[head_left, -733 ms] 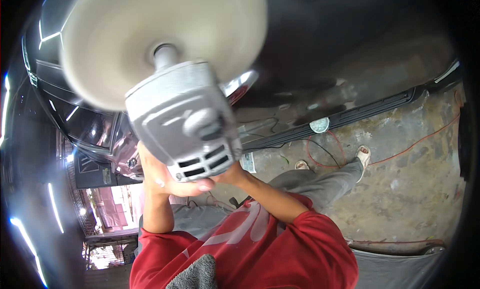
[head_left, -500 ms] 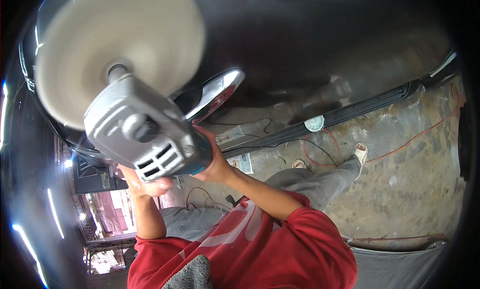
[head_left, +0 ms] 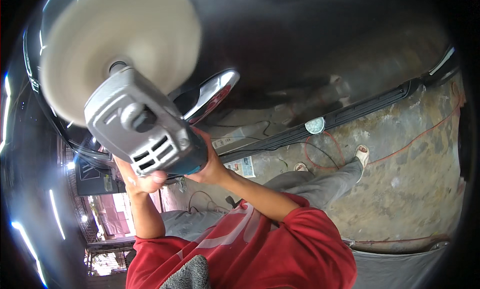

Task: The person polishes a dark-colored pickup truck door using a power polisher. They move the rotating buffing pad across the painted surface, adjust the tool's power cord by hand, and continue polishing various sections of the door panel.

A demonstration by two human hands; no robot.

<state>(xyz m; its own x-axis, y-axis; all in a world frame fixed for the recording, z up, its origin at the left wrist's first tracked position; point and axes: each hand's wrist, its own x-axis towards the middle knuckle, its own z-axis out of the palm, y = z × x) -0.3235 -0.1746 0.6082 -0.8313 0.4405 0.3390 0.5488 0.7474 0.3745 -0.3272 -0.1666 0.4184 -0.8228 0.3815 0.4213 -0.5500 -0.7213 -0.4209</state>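
Observation:
Both of my hands hold a power polisher (head_left: 137, 126) with a silver gear head and a dark, teal-trimmed body. Its large, round, off-white polishing pad (head_left: 160, 44) is smeared as if spinning. The pad faces a glossy dark car panel (head_left: 300, 49); whether it presses on the panel I cannot tell. My right hand (head_left: 212, 161) wraps the body behind the vents. On the polisher's left side, my left hand (head_left: 142, 181) is closed, with its thumb showing and most of its fingers hidden behind the tool. Just right of the pad is a chrome door handle (head_left: 215, 91).
A dark sill (head_left: 365, 106) runs along the car's lower edge, with a pale bowl (head_left: 315, 125) at it. A newspaper sheet (head_left: 241, 166) and an orange-red cord (head_left: 415, 144) lie on the stained concrete floor (head_left: 400, 189). A grey towel (head_left: 187, 274) hangs over my red shirt.
The polisher has shifted and tilted slightly in view, while its pad stays blurred. The door handle appears a little farther left. Both hands keep their hold.

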